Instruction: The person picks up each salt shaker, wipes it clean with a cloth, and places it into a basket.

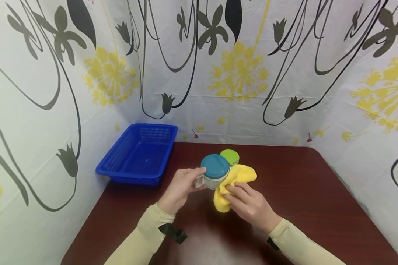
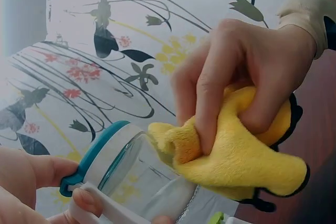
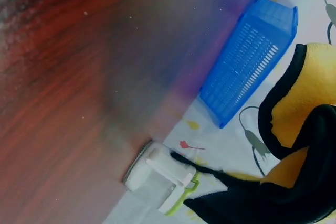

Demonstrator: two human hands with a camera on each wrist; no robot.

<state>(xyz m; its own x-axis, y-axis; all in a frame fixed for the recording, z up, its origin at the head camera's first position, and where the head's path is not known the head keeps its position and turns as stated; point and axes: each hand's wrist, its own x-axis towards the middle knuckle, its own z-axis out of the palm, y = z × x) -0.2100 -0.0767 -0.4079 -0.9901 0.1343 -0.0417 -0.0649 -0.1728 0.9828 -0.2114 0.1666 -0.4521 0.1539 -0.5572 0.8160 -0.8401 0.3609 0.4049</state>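
My left hand (image 1: pixel 177 189) holds a clear jar (image 1: pixel 213 183) with a teal lid (image 1: pixel 215 165), its thumb at the lid's edge and its fingers about the pale handle. Up close in the left wrist view, the jar (image 2: pixel 139 174) is tilted and see-through. A yellow cloth (image 1: pixel 239 173) is pinched in my right hand (image 1: pixel 252 206) and lies against the jar's side just below the lid. Dark edging runs round the cloth (image 2: pixel 252 163). Behind the teal-lidded jar stands a second jar with a green lid (image 1: pixel 230 156), partly hidden; its clear body (image 3: pixel 157 179) shows in the right wrist view.
A blue plastic basket (image 1: pixel 126 176) with perforated sides stands at the table's back left, reaching over its left edge. The dark red-brown table (image 1: pixel 305 213) has a rounded far corner on the right. Flower-patterned white cloth walls (image 1: pixel 199 125) enclose its back and sides.
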